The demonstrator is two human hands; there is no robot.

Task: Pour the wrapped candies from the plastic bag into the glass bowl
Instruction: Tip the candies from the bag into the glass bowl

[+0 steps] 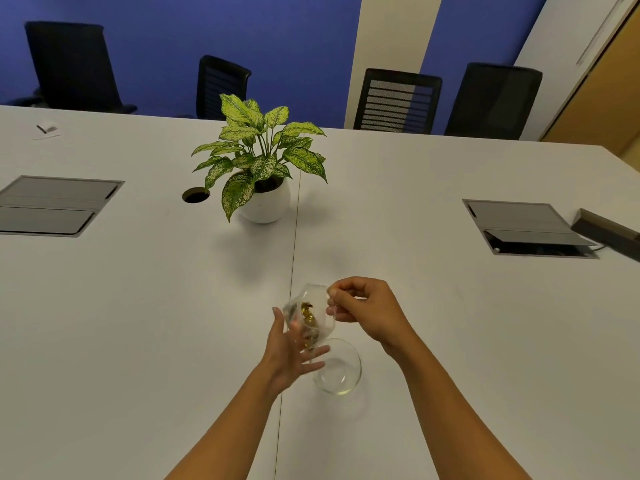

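Forearms [239,427] meet above the glass bowl [341,374] on the worktop [138,306]: right hand [370,313] pinches the plastic bag [313,299] of candies [306,311], left hand [289,355], fingers straight, seemingly touches it.

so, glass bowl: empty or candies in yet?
Looks empty: glass bowl shows only clear glass; the gold candies sit inside the plastic bag tilted above it.

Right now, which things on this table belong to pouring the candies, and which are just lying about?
In the job: plastic bag, wrapped candies, glass bowl, left hand, right hand.
Lying about: potted plant, left cable hatch, right cable hatch, dark box.
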